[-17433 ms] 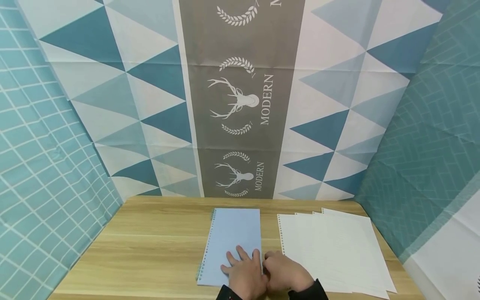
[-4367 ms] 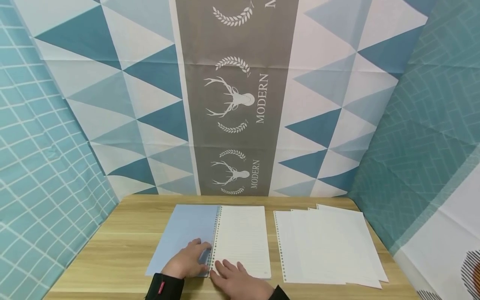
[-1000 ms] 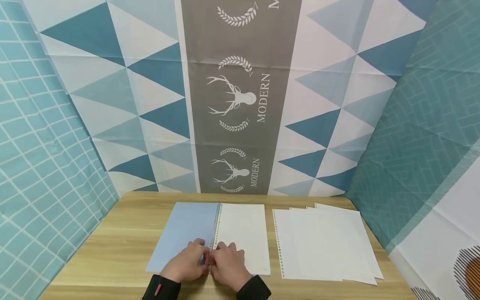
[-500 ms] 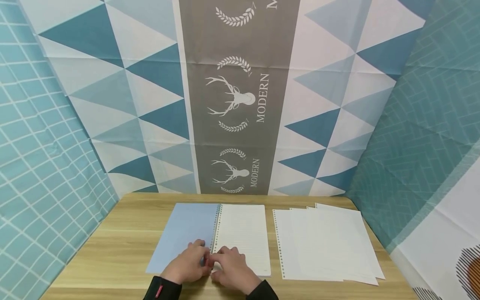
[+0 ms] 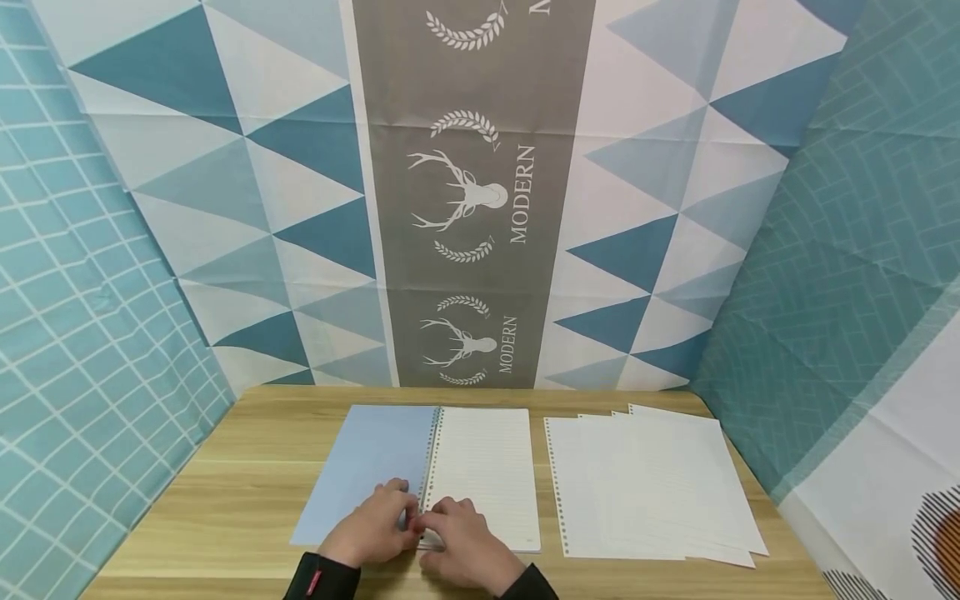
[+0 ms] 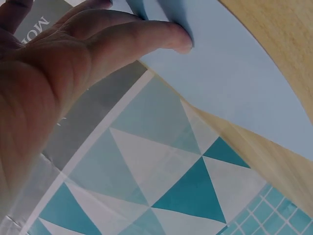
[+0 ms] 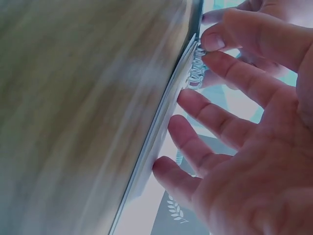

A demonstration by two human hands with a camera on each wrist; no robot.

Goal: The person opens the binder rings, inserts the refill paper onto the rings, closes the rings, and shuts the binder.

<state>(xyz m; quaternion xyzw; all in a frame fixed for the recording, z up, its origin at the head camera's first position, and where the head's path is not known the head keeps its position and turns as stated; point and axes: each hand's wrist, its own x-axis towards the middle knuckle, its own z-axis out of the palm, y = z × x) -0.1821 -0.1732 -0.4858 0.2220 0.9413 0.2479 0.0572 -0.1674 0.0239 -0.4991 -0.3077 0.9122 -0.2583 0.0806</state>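
Observation:
A loose-leaf notebook lies spread on the table, its blue cover to the left and lined white pages to the right. My left hand is at the lower end of the spine, with thumb and index finger pinching the ring binding. In the left wrist view, its outer finger rests on the blue cover. My right hand faces it from the page side. In the right wrist view, its fingers are spread along the page edge. Its index fingertip touches the rings, and its thumb stands apart from them.
Several loose punched sheets lie overlapping to the right of the notebook. The wooden table ends at a patterned cloth backdrop, with more cloth along both sides.
Long before, the notebook was shut; by 4.4 s ago it lay spread. In the last second the right hand has drawn slightly toward the body, its thumb separating from its index finger. The left hand stays.

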